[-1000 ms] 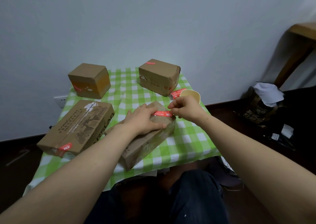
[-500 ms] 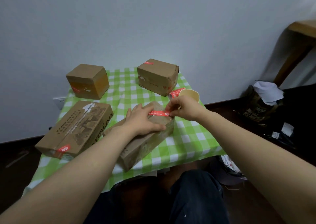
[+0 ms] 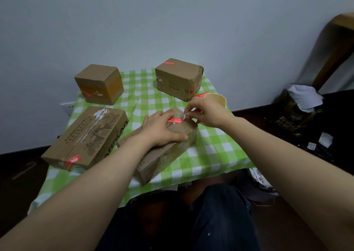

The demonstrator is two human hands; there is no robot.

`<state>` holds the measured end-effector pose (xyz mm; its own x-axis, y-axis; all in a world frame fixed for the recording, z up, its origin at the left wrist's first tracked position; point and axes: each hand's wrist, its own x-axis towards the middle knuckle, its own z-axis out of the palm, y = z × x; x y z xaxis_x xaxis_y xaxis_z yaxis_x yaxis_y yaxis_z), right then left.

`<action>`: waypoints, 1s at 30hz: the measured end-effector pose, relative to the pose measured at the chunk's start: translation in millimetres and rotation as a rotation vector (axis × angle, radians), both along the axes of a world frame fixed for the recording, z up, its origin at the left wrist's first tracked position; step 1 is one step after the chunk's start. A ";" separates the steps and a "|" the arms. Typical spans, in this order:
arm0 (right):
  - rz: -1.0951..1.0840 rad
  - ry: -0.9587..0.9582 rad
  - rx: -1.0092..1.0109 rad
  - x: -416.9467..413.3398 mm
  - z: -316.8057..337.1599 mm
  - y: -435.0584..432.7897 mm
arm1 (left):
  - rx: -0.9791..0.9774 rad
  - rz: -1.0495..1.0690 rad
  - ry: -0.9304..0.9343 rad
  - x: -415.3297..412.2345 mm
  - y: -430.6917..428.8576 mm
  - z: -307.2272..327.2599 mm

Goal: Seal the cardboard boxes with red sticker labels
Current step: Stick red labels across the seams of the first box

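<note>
Now, a red sticker label is seen laid across the top of the nearest cardboard box, which lies aslant at the front of a table covered in a green checked cloth. The box is pinned by the left hand, spread flat with fingers straight, its fingertips touching the label's left end. The label's right end is worked by the right hand, whose thumb and forefinger are closed in a pinch on a small white tab standing up from the strip.

A second earlier no white was shown there: that end was simply held low against the box's far edge. Since then the right hand has been raised a little and the tab lifted clear, while the left hand and the box have been kept where they were. It may be judged that a backing piece is being peeled away so that the last stretch of adhesive can be pressed down. Whether the tab is backing or the label's own underside cannot be told. This box's seal is thus taken as nearly finished, not done.

Red labels are already borne by three other boxes: a small cube box at the far left, a far right box and a large printed carton at the near left. A yellow cup is partly hidden behind the right hand.
</note>
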<state>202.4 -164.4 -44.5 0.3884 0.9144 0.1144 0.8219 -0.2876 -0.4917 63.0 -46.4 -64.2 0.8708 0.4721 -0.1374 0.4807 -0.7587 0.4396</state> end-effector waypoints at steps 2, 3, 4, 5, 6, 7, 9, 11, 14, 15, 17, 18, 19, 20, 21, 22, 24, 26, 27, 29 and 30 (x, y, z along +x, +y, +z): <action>-0.027 0.042 0.001 -0.9 2.8 -0.3 | 0.003 -0.001 0.000 1.0 2.5 -2.5; -0.035 0.070 0.003 -0.7 3.0 -0.5 | 0.004 -0.002 0.001 1.4 3.3 -3.3; -0.040 0.098 0.005 0.0 2.7 -0.7 | 0.002 -0.001 -0.001 1.8 4.1 -4.3; -0.043 0.121 0.006 0.4 1.9 -0.7 | 0.001 -0.001 -0.004 2.0 4.3 -4.7; -0.040 0.138 0.010 0.6 1.1 -0.7 | -0.001 -0.001 -0.009 2.0 4.2 -4.9; -0.037 0.146 0.010 0.8 0.0 -0.5 | -0.001 -0.001 -0.014 2.0 3.8 -4.8; -0.017 0.148 0.005 -0.1 -1.4 -0.6 | 0.001 0.002 -0.025 2.0 3.4 -4.6; 0.005 0.147 -0.018 -1.4 -1.4 -1.7 | 0.001 0.003 -0.032 2.2 3.3 -4.3; -0.011 0.153 -0.046 -0.6 0.7 -0.7 | -0.007 0.012 -0.032 2.4 3.3 -3.9; -0.020 0.151 -0.051 -1.0 2.0 0.0 | -0.009 0.014 -0.030 2.4 3.1 -3.9; -0.035 0.111 -0.051 -2.4 4.5 0.7 | -0.012 0.015 -0.022 2.5 3.6 -4.9; -0.049 0.067 -0.049 -3.4 5.9 0.8 | -0.013 0.015 -0.019 2.9 4.4 -6.0; -0.068 0.020 -0.047 -4.9 7.5 0.3 | -0.011 0.015 -0.018 3.1 4.9 -6.8; -0.083 -0.012 -0.042 -5.8 8.8 -0.4 | -0.012 0.015 -0.016 3.4 5.6 -7.6; -0.092 -0.015 -0.034 -6.3 9.9 -0.6 | -0.011 0.013 -0.016 3.8 6.0 -8.1; -0.091 -0.004 -0.027 -6.2 10.5 -0.3 | -0.009 0.012 -0.016 3.9 6.3 -8.7; -0.074 0.018 -0.019 -6.2 10.9 1.1 | -0.007 0.008 -0.015 4.0 6.7 -9.0; -0.048 0.025 -0.028 -6.3 11.2 2.4 | -0.009 0.008 -0.019 3.9 7.2 -9.2; -0.036 0.015 -0.039 -6.3 11.1 3.0 | -0.007 0.007 -0.022 3.6 7.1 -8.9; -0.032 -0.033 -0.059 -6.1 12.4 3.2 | 0.006 0.002 -0.027 3.5 6.8 -8.6; -0.041 -0.046 -0.065 -6.3 13.5 2.8 | 0.009 0.003 -0.028 3.3 6.6 -8.2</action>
